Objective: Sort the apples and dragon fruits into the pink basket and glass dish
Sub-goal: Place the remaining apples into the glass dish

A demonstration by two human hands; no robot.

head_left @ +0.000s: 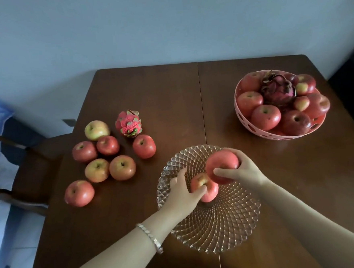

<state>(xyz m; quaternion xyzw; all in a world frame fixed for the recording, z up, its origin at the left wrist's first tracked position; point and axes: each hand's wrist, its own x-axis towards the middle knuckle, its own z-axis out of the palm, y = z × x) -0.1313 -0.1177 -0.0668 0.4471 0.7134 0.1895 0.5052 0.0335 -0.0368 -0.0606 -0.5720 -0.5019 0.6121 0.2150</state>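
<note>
Here, each grip closed on an apple: left hand (181,193), right hand (240,168).

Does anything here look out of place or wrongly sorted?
Yes. A dark dragon fruit sits on top of the apples in the pink basket, so the two kinds are mixed there. Another dragon fruit stands on the table among loose apples. Nothing looks spilled or damaged.
</note>
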